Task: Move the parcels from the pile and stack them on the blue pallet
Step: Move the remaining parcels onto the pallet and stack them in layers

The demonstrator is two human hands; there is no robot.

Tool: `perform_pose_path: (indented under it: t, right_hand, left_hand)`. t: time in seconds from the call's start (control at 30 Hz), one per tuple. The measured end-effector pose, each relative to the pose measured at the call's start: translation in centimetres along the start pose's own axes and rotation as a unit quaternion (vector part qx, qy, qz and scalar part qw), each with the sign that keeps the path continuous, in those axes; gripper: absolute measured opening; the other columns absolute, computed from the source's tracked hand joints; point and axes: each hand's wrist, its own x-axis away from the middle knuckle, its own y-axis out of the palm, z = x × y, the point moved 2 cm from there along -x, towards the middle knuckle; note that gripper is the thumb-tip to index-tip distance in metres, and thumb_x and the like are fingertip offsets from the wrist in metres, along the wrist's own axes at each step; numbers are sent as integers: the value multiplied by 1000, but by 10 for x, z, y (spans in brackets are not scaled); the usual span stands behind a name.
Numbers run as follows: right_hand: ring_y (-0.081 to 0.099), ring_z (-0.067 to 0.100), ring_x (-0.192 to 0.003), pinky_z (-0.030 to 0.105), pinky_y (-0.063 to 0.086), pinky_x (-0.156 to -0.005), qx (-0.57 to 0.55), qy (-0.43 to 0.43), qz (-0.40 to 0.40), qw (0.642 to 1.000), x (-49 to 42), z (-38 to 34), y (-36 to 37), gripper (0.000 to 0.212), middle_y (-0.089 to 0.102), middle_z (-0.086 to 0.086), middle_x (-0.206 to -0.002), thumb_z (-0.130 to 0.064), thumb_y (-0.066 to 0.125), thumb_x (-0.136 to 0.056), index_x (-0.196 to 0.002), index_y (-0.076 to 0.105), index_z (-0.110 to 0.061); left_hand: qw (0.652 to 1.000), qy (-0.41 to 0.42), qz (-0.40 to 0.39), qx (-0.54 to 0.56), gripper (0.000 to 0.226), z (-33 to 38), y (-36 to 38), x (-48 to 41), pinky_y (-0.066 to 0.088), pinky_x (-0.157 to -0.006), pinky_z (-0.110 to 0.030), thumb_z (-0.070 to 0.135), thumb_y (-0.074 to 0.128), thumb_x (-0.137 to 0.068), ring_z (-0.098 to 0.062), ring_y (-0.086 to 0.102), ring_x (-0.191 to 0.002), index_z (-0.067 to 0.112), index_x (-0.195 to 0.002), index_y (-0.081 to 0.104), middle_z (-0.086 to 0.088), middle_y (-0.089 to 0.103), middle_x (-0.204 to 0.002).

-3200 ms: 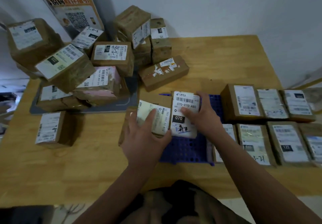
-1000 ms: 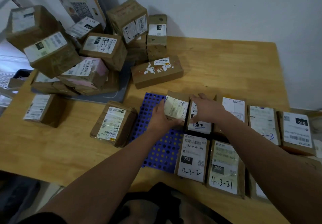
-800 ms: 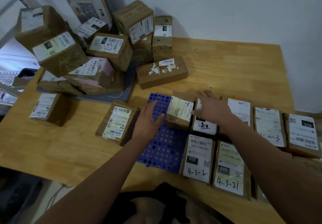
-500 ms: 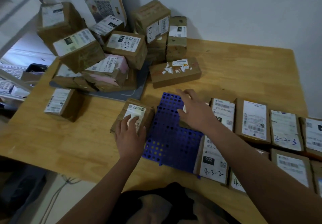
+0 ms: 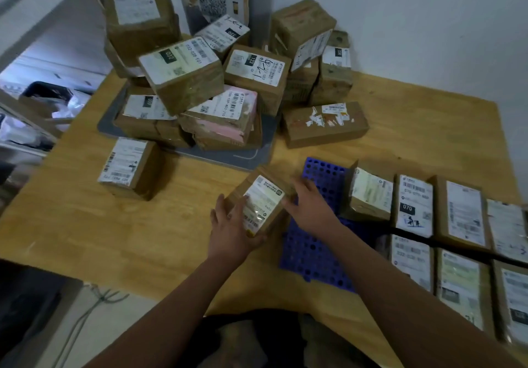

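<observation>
Two hands hold one parcel [image 5: 261, 204] just beside the left edge of the pallet [image 5: 320, 253]. The left hand [image 5: 231, 227] wraps the near left corner, thumb on the label and fingers down the side. The right hand [image 5: 310, 210] curls over the opposite edge. Neither hand is slack; both are closed on the box. A hold from two opposite sides probably keeps the box square and lets it be turned label-up. The parcel sits tilted, its label facing up and towards the camera. Whether its base rests on the table [image 5: 114, 239] or hangs clear of it, I cannot tell.

On the pallet's right part, rows [image 5: 414, 204] of parcels lie flat, labels up, edge against edge. That packing seems meant to save room and keep every label readable. It leaves bare blue grid on the left, right next to the held parcel, so that looks like the next spot. The end box [image 5: 370, 193] of the far row stands taller than its neighbours and borders that gap.

The pile [image 5: 200, 81] sits at the far left on a grey mat [image 5: 251, 156], near the wall, its boxes leaning on each other at odd angles. A lone box [image 5: 128, 164] and a long box [image 5: 325, 124] lie on the table just off the mat. Plenty is left to move.
</observation>
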Motion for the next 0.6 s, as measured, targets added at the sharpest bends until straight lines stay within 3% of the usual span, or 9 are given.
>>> perform_pose_path:
  t: [0.1,0.17,0.23,0.3,0.4,0.5,0.6]
  right_hand:
    - [31,33,-141,45,33,-112,-47,55,11,997,-8,-12,17,72,18,13,-159,-43,53,-96,-154,16,-22]
    - [36,30,-138,38,34,-111,-88,95,15,992,-11,-19,27,77,29,14,-155,-40,56,-95,-155,14,-17]
    - [44,29,-132,33,36,-103,-109,134,5,985,-10,-27,35,75,40,15,-149,-37,55,-97,-154,15,-12]
    - [48,28,-127,27,38,-94,-108,152,7,982,-5,-32,41,65,48,14,-142,-34,55,-98,-150,26,-7]
    - [52,23,-121,21,37,-89,-124,169,38,977,6,-37,43,54,52,1,-123,-35,58,-96,-140,42,-8]
    - [57,22,-117,41,50,-98,-153,177,67,970,18,-26,46,78,56,0,-131,-69,53,-78,-137,44,-19]
    - [60,17,-108,45,55,-90,-170,186,96,963,37,-1,44,72,58,-1,-125,-67,51,-77,-135,46,-25]
  left_hand:
    - [997,55,-41,35,106,-18,-20,-5,36,-110,-47,41,83,-68,-31,3,-148,40,-150,15,5,-30,-154]
    - [993,58,-64,86,113,-28,-30,-9,39,-107,-40,27,83,-70,-26,3,-148,37,-152,5,4,-28,-155]
    - [978,43,-86,187,122,-36,-36,-14,41,-106,-37,18,85,-66,-25,7,-149,35,-150,-2,0,2,-159]
    - [954,17,-90,286,122,-45,-36,-17,50,-98,-34,21,87,-62,-14,42,-134,39,-147,2,5,36,-146]
    - [939,-33,-40,339,104,-48,-36,-16,54,-91,-44,31,79,-72,-11,54,-117,37,-149,10,11,44,-139]
    - [959,1,22,282,75,-37,-41,-15,54,-89,-47,40,69,-79,-15,54,-114,28,-143,31,10,43,-131]
    - [963,51,25,264,61,-16,-37,-8,55,-87,-44,34,65,-86,-13,54,-108,26,-140,38,7,43,-128]
